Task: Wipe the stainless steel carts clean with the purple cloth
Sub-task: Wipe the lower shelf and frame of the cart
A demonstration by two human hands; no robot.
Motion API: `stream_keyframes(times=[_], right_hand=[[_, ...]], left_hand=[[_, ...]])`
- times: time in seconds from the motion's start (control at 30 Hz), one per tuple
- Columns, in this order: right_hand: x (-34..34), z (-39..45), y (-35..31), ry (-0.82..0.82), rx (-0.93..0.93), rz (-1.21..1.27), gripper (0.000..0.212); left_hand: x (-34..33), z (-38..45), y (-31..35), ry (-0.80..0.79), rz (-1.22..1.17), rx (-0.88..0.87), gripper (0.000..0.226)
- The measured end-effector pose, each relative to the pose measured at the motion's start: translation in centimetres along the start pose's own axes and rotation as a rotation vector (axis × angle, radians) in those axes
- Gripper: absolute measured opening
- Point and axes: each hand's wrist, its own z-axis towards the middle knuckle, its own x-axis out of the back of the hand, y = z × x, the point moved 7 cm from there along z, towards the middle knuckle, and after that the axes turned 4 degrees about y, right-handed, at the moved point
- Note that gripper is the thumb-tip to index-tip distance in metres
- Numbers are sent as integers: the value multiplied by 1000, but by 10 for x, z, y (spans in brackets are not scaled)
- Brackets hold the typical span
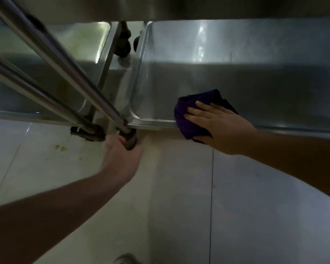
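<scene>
**Rt hand pressing purple cloth on lower cart shelf**

You're looking down at two stainless carts standing side by side, w/ their bottom shelves showing as shallow trays. Your right hand (pixel 215 126) is lying flat on the purple cloth (pixel 191 119), fingers straight and slightly spread, fingertips pointing left across the frame. The cloth is bunched and folded under your palm; its long axis is running from the near rim of the right cart shelf (pixel 236 69) back and to the right, into the tray. Part of it is hanging over the rim below your thumb, part is sticking out beyond your fingertips and behind your knuckles. The rest is hidden under the hand.

Your left hand (pixel 122 157) is reaching fwd to the foot of the cart post (pixel 69 69), just beside the caster (pixel 131 139). It's motion-blurred, so I cannot tell whether the fingers are curling round the post or only touching it.

The right tray is holding only the cloth and your hand. The left cart shelf (pixel 46 60), well left of your fingertips, is showing bare metal w/ a bright reflection at the far end. Between the trays, dark fittings (pixel 125 44) are showing, too dim to name.

Both shelves are cut off by the frame edges. On the tiled floor (pixel 179 197), yellowish spots (pixel 61 148) are sitting left of your left hand. A shoe tip (pixel 127 259) is cut off at the bottom edge.
</scene>
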Motion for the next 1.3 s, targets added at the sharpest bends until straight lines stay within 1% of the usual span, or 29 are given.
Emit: stream_keyframes(times=[0.07, 0.2, 0.33, 0.4, 0.53, 0.67, 0.9, 0.97, 1.1, 1.2, 1.3], right_hand=[[3, -20, 20, -1, -37, 11, 72], [7, -55, 52, 2, -69, 11, 72], [6, -98, 92, 19, -99, -39, 69], [4, -122, 114, 26, -121, -80, 67], [2, -171, 158, 40, -190, -155, 69], [3, -215, 190, 47, -261, -153, 67], [12, -270, 230, 32, -367, -91, 71], [12, -285, 242, 24, -393, -86, 70], [16, -315, 266, 18, -449, -59, 70], [19, -339, 284, 36, -516, -28, 69], [22, -361, 302, 37, -598, 2, 67]], left_hand=[[-22, -22, 15, -88, 95, -178, 41], [-44, -50, 75, -167, 193, -554, 39], [-65, -74, 123, -232, 284, -799, 31], [-78, -86, 140, -258, 363, -887, 33], [-105, -107, 166, -309, 434, -986, 38], [-132, -128, 192, -280, 487, -1115, 41], [-187, -162, 225, -307, 613, -1268, 67], [-206, -171, 238, -308, 616, -1294, 70], [-245, -192, 264, -335, 607, -1376, 85], [-275, -207, 277, -368, 645, -1433, 90], [-298, -219, 289, -363, 691, -1499, 92]])
